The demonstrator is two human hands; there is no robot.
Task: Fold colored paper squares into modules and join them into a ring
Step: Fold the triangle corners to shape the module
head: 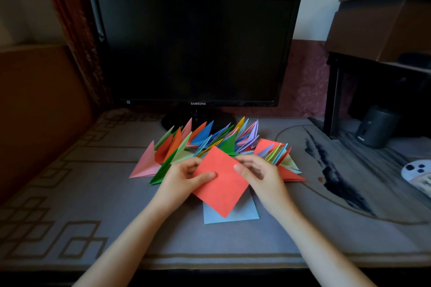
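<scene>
Red square (221,182) held just above the desk (116,205), mid-width, nearer the front edge than the back. It is unfolded, flat, no crease visible.

Grip: left hand (184,177) pinches the square's left corner, thumb on top, fingers curled beneath. Right hand (258,172) pinches the upper right edge, thumb tip on top, fingers hidden behind the paper. Both hands closed on the one sheet, and neither is clearly nearer to it.

Orientation: the square sits diamond-wise. One corner points toward the back edge and the monitor (193,42), the opposite corner toward the front edge. Being square it has no true long axis. The back-to-front diagonal runs between the two grips, leaning slightly right at the near end. Judgement: a first fold would likely bring corner to corner, with the hands placed either side of that diagonal.

Blue sheet (233,215) lies flat on the desk under the square's near corner, a green edge showing beneath it. Modules (205,140) fan out in a row behind the hands, points toward the back edge. Whether they are already joined I cannot tell.
</scene>
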